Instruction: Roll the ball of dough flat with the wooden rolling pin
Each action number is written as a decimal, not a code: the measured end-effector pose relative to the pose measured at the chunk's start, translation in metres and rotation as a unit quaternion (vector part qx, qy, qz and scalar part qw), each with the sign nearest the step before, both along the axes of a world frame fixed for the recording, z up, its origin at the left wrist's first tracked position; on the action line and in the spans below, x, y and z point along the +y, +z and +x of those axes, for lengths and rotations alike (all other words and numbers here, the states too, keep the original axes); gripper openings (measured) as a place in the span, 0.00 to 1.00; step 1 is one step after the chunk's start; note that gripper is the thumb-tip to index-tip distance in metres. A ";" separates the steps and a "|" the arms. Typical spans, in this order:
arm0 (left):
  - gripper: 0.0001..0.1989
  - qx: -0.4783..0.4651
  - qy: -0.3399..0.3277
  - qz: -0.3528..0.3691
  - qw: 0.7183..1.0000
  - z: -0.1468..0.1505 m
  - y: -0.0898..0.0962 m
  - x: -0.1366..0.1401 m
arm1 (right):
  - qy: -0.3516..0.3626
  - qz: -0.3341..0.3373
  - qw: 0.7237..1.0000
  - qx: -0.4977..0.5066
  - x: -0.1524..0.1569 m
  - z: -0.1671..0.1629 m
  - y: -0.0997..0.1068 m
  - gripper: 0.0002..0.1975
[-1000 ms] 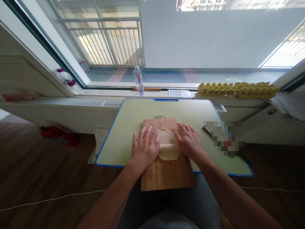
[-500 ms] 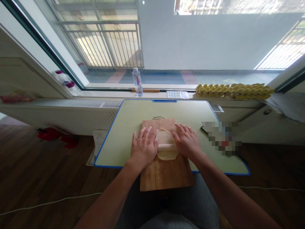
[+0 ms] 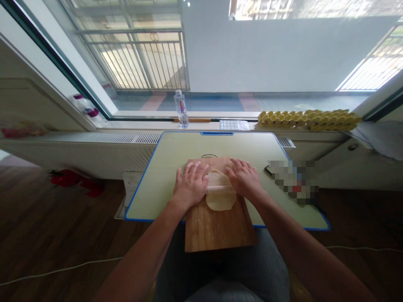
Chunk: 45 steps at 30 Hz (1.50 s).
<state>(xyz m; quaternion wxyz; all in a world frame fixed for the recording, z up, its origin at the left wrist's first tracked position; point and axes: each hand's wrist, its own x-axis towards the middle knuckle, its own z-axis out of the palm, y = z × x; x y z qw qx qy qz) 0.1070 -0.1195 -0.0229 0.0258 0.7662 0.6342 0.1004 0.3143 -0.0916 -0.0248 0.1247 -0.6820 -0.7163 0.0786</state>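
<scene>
The rolling pin (image 3: 219, 189) now sits farther out, baring more near-side dough (image 3: 221, 202) on the wooden cutting board (image 3: 220, 233), seemingly an outward stroke; left hand (image 3: 190, 183) and right hand (image 3: 245, 178) cover the pin's ends, fingers extended, slightly spread.

A clear bottle (image 3: 181, 110) stands upright on the sill (image 3: 138, 125). Just behind it lies a brown stick (image 3: 198, 120); to its right are a gridded sheet (image 3: 229, 125) and, farther off, wavy yellow trays (image 3: 308, 119). A purple-banded bottle (image 3: 88, 108) is well left of it, a vent (image 3: 129, 137) lower left. Farther down that side, a red object (image 3: 75, 181) and a pale cable (image 3: 63, 270) lie on the floor (image 3: 34, 235).
</scene>
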 end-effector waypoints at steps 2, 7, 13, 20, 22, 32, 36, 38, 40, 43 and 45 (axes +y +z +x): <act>0.25 0.001 0.000 0.003 1.000 0.000 0.000 -0.002 | 0.001 0.001 1.000 -0.002 -0.002 0.000 0.000 0.28; 0.24 -0.005 0.004 0.029 1.000 0.001 -0.001 -0.027 | 0.007 0.021 1.000 -0.014 -0.025 0.000 -0.002 0.28; 0.25 -0.005 -0.001 0.032 0.999 0.001 -0.003 -0.036 | 0.006 0.029 1.000 -0.010 -0.034 0.000 -0.004 0.27; 0.26 -0.004 0.001 -0.010 1.000 -0.002 -0.002 0.008 | -0.009 -0.005 1.000 -0.001 0.006 -0.002 0.002 0.29; 0.26 -0.008 0.004 -0.019 1.000 -0.002 -0.002 0.016 | -0.016 -0.006 1.000 -0.001 0.013 -0.003 0.004 0.29; 0.24 -0.006 -0.001 0.042 0.999 0.001 -0.003 -0.034 | 0.016 0.069 0.997 0.001 -0.036 0.003 -0.007 0.25; 0.24 -0.013 0.002 0.048 0.999 0.002 -0.003 -0.036 | 0.020 0.089 0.996 0.013 -0.039 0.006 -0.013 0.24; 0.24 -0.012 0.005 0.038 0.999 0.002 -0.002 -0.024 | 0.013 0.081 0.996 0.017 -0.028 0.006 -0.012 0.24; 0.24 -0.009 0.007 0.020 1.000 0.001 -0.002 -0.008 | 0.000 0.063 0.998 0.017 -0.013 0.004 -0.008 0.24; 0.25 -0.006 0.007 -0.007 1.000 0.000 -0.001 0.013 | -0.020 0.027 0.999 0.013 0.006 0.000 0.000 0.26; 0.25 -0.005 0.007 -0.018 1.000 -0.001 0.000 0.019 | -0.024 0.012 1.000 0.008 0.011 -0.001 0.003 0.27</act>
